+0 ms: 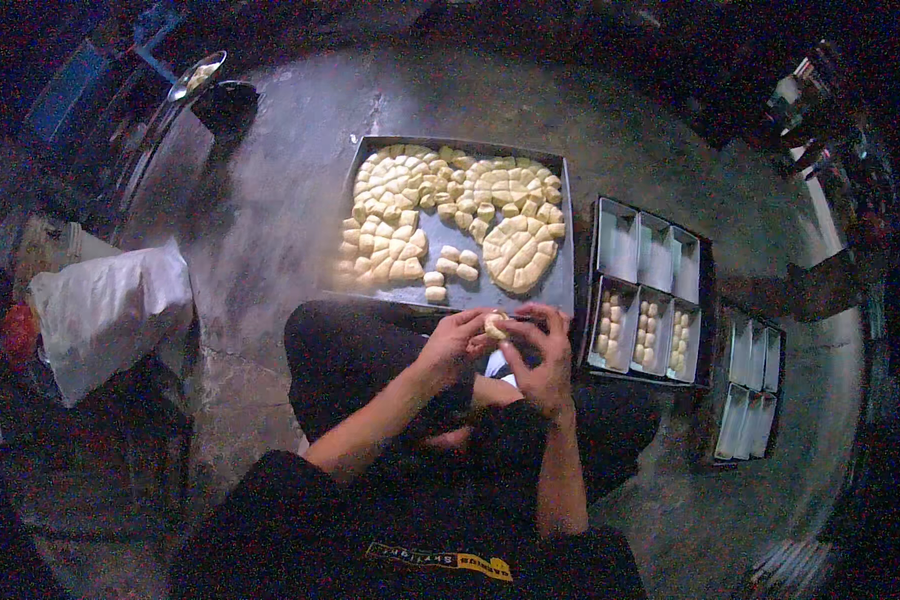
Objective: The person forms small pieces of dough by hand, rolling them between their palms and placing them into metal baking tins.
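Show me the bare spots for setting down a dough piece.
Free: the tray's lower right corner, right of the loose dough pieces, and the upper three compartments of the near tin set. Crowded: the tray's upper half and the lower three compartments, already filled.

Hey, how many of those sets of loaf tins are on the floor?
2. One set of grey metal loaf tins sits right of the flat dough tray, its near row filled. A second, empty set lies further right. Others may be hidden in darkness.
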Demonstrator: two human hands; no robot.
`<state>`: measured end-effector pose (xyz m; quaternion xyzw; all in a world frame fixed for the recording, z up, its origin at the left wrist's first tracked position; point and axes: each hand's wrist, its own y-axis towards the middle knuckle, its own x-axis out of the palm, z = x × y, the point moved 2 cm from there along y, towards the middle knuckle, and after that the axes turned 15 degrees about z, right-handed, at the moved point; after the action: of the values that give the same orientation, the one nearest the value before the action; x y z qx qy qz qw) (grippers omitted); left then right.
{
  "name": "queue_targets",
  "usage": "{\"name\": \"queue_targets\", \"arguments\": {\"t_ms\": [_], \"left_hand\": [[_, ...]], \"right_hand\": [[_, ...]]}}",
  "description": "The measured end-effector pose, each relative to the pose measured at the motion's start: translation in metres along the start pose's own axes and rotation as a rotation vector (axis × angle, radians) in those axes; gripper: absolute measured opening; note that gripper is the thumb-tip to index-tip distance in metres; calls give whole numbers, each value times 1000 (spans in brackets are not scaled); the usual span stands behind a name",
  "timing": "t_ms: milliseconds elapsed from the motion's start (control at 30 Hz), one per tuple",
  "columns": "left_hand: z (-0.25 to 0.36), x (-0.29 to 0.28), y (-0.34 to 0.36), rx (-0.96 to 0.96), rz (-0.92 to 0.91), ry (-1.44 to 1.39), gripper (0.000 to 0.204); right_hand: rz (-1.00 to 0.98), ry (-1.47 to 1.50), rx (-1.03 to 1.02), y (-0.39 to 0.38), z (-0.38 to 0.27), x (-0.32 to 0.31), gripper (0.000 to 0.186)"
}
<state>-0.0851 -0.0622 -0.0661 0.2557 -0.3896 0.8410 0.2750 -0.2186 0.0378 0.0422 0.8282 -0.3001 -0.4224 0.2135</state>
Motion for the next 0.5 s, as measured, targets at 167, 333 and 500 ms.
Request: {"name": "queue_targets", "arguments": {"t_ms": [167,333,500], "left_hand": [[-3,35,-67,372,432,132,25],[1,23,-93,90,356,-32,34],[1,1,-93,-9,274,123,31]], "right_hand": [[92,251,410,-45,-25,19,26],[146,303,436,-47,-34,15,21],[-72,272,204,-38,-53,7,22]]}}
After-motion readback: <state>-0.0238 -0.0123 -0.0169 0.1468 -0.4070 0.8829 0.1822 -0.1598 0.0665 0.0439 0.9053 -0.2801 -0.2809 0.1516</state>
